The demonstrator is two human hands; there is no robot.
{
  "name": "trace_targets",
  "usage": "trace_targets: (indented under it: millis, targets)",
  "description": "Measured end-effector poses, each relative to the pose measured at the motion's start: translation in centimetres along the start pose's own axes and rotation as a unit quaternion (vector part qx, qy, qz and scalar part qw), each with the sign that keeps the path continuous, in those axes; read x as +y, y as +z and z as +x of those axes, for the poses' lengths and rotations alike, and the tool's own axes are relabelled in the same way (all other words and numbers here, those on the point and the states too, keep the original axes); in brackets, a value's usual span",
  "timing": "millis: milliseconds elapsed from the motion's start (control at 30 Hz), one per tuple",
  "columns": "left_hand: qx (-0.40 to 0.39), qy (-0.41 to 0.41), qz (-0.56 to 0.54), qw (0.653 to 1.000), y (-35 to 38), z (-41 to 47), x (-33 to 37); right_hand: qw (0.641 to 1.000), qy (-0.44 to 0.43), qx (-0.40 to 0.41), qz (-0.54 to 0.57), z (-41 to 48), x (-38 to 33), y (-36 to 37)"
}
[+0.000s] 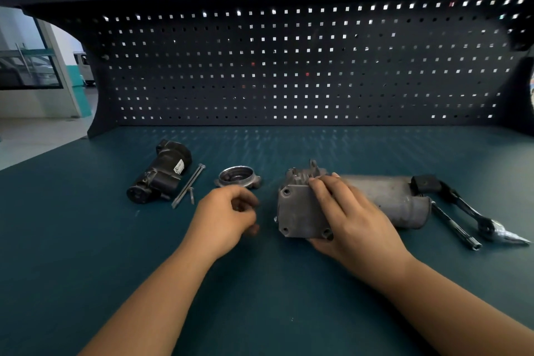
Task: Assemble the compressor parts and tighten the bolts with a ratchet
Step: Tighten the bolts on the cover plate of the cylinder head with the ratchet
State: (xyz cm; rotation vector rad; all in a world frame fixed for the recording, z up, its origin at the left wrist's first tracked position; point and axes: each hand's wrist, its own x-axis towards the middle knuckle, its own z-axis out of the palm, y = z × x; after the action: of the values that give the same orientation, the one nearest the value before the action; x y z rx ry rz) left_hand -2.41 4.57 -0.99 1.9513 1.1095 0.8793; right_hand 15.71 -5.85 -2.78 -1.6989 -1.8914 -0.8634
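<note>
The grey metal compressor body (294,211) lies on the teal bench, its square bolt-hole face turned toward the left. My right hand (352,217) grips it, fingers over the top and thumb under the near edge. My left hand (228,217) hovers just left of it with fingers curled; whether it holds a small part is unclear. A round metal end cap (238,176) sits beyond the left hand. Two long bolts (187,185) and a short one lie beside the black motor unit (160,175). The ratchet (474,215) lies at the right.
A chrome extension bar (455,224) lies between the compressor's cylinder (393,199) and the ratchet. A dark pegboard (289,66) closes off the back of the bench. The bench's left edge (43,153) runs diagonally past the motor.
</note>
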Motion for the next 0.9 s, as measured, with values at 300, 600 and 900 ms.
trace_targets:
  millis: [300,600,900]
  targets:
    - [-0.031,0.047,-0.121,0.991,0.9,-0.3,0.4,1.0,-0.008,-0.006,-0.029,-0.1,-0.6,0.1]
    - [0.012,0.103,-0.042,0.994,2.2,0.0,0.4,0.999,-0.001,-0.03,-0.034,-0.3,-0.8,0.0]
    - [0.004,0.103,-0.061,0.993,2.3,-0.1,0.1,0.98,0.099,0.049,0.164,-0.1,0.3,0.0]
